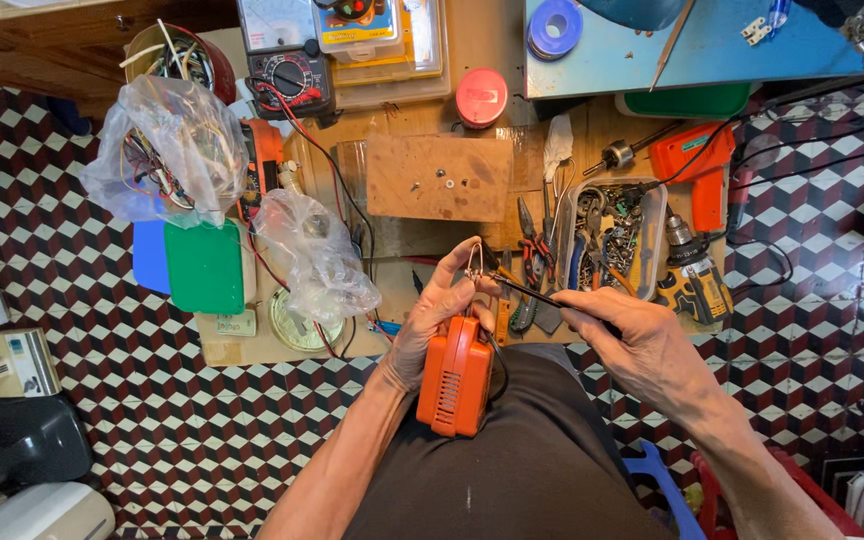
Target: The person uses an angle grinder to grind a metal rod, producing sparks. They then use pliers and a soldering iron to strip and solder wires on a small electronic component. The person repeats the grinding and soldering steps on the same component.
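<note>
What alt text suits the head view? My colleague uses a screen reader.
The left hand pinches a small metal clip above an orange plastic device on the lap, while the right hand points a thin black tool at it; behind lies a cluttered wooden workbench.

Both forearms are bare, no sleeves showing, and the hands, left hand [439, 315] and right hand [642, 345], wear no gloves. Dark brown trousers [522, 470] cover the lap at six o'clock.

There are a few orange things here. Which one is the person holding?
The orange box resting on the lap, gripped by the left hand. The orange drill and the orange tool by the plastic bags lie untouched on the bench.
</note>
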